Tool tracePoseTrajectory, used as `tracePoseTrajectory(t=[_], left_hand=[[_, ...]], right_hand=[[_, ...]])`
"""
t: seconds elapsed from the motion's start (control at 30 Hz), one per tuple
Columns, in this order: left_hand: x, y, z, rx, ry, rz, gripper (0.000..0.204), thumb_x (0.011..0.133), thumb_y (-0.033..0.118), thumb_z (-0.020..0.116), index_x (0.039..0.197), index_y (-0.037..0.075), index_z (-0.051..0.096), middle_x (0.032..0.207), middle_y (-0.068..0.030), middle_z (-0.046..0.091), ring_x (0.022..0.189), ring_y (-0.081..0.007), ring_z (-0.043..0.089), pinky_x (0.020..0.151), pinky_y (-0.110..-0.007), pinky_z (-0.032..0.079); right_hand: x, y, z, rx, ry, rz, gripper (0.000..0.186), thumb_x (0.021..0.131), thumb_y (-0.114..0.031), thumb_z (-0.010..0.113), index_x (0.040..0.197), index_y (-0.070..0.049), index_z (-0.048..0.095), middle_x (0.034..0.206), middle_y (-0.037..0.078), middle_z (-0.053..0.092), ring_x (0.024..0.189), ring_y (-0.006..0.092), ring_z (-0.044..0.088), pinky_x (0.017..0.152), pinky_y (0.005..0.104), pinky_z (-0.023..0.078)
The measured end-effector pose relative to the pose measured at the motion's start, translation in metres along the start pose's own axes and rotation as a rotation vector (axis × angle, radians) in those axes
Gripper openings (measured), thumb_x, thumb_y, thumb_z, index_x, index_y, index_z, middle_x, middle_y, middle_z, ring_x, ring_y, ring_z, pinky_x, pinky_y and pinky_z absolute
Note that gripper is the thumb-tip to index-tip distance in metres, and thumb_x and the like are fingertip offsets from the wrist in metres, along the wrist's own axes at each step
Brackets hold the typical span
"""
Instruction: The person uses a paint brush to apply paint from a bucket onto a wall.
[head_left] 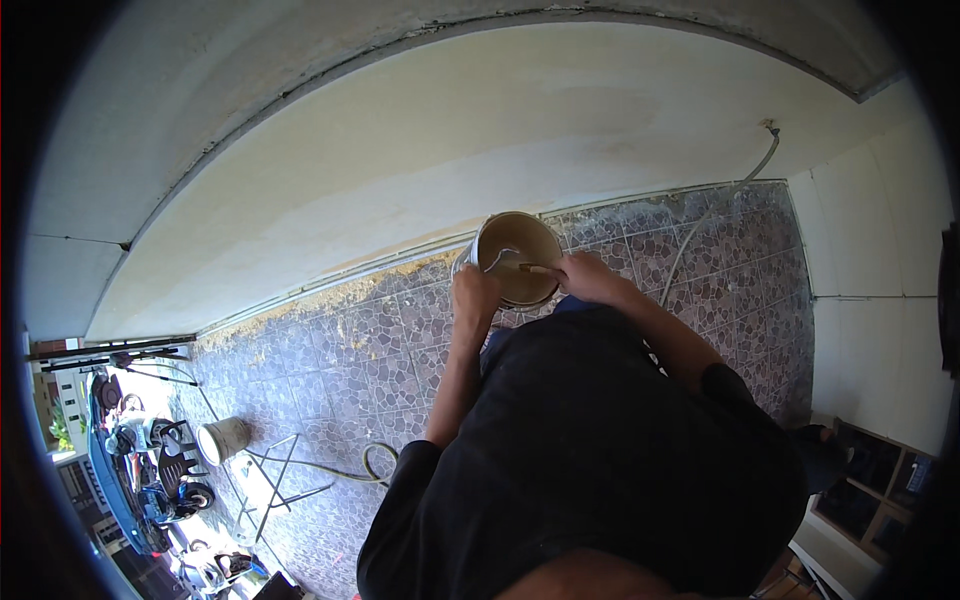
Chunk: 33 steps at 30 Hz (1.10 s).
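A round can of pale beige paint (520, 243) is held up in front of me, its open top facing the camera. My left hand (474, 296) grips the can's near left rim and side. My right hand (585, 276) is closed on the wooden handle of a paintbrush (513, 264), whose bristle end dips into the paint inside the can. Both forearms rise from my dark shirt at the lower middle.
A cream wall (480, 140) stands ahead above a patterned stone-tile floor (350, 350). A hose (690, 235) runs down the wall corner and another loops on the floor (375, 462). A white bucket (224, 440) and a metal frame (280, 480) sit at lower left.
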<state>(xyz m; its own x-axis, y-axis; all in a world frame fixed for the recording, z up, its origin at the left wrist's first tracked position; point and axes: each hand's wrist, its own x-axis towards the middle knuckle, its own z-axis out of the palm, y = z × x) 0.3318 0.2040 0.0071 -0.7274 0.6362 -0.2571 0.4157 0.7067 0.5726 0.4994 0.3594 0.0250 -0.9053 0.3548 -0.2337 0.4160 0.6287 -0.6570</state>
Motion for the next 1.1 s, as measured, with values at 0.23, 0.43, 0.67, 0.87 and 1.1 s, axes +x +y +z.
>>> tracePoseTrajectory(t=[0.23,0.43,0.67,0.87,1.1], left_hand=[[0.012,0.057,0.038,0.028,0.002,-0.069,0.028,0.075,0.007,0.051,0.09,-0.014,0.058,0.085,-0.0368,0.063,0.084,-0.0485,0.064,0.08,-0.051,0.052],[0.025,0.115,0.066,0.004,-0.024,-0.117,0.029,0.075,0.009,0.051,0.09,-0.015,0.06,0.086,-0.0373,0.062,0.086,-0.0497,0.063,0.081,-0.052,0.051],[0.045,0.145,0.09,-0.043,0.021,-0.158,0.032,0.074,0.014,0.054,0.083,-0.015,0.064,0.086,-0.0387,0.061,0.087,-0.0507,0.063,0.079,-0.053,0.05],[0.056,0.159,0.087,-0.064,-0.055,-0.14,0.036,0.074,0.017,0.056,0.086,-0.015,0.065,0.085,-0.0396,0.06,0.088,-0.0511,0.062,0.079,-0.053,0.05],[0.052,0.147,0.076,-0.077,-0.086,-0.109,0.036,0.076,0.02,0.055,0.086,-0.014,0.065,0.085,-0.037,0.061,0.088,-0.0504,0.063,0.078,-0.054,0.049]], right_hand=[[0.006,0.063,-0.041,-0.059,-0.081,-0.071,0.023,0.094,-0.025,0.054,0.1,-0.008,0.068,0.08,0.018,0.067,0.076,0.0366,0.066,0.069,0.0463,0.052],[0.007,0.118,-0.088,0.01,-0.227,0.028,0.025,0.095,-0.026,0.054,0.107,-0.009,0.068,0.078,0.016,0.066,0.075,0.0305,0.067,0.065,0.0431,0.052],[-0.018,0.175,-0.138,1.213,-0.225,0.201,0.033,0.101,-0.017,0.049,0.13,-0.001,0.051,0.077,0.001,0.056,0.061,0.01,0.056,0.053,0.0262,0.047],[-0.012,0.197,-0.162,1.571,0.174,0.205,0.042,0.1,-0.016,0.05,0.139,-0.003,0.04,0.081,0.006,0.058,0.063,0.0117,0.054,0.06,0.0266,0.047],[0.043,0.236,-0.217,1.538,0.886,0.23,0.041,0.1,-0.016,0.052,0.139,-0.007,0.043,0.078,0.004,0.055,0.055,0.0082,0.045,0.054,0.0247,0.042]])
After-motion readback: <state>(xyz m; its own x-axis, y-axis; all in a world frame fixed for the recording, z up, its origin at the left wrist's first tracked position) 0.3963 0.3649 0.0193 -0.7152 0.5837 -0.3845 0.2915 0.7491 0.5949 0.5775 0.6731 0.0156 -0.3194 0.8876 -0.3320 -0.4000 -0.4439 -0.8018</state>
